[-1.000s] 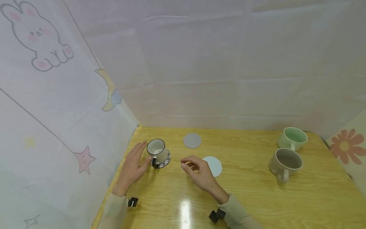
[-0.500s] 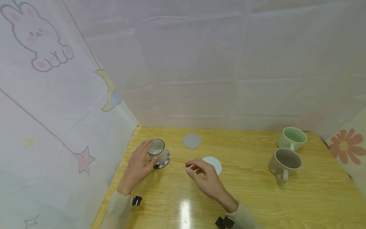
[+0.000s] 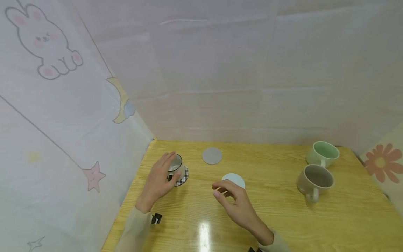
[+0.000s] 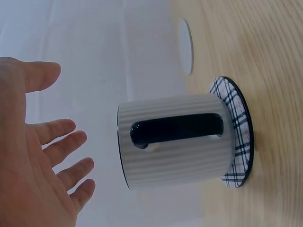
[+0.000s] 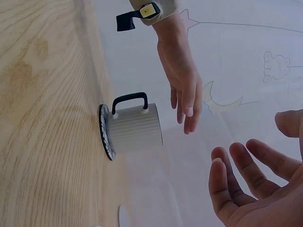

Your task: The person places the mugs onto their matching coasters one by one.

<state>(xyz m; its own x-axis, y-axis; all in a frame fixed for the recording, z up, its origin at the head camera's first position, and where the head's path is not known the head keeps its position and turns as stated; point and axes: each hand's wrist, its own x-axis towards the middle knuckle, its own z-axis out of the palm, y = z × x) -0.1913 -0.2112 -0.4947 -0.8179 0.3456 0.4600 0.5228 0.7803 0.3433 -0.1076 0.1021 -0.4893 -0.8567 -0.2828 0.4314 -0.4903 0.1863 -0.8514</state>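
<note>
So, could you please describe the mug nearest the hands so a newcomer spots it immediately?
At the left end of the wooden table, find the plaid coaster. The pale ribbed mug stands on it. Unlike the green mug and grey-brown mug, it has a black handle.

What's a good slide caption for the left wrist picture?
A left hand, fingers open, hovers apart from a ribbed mug with a black handle, standing on a plaid coaster.
</note>
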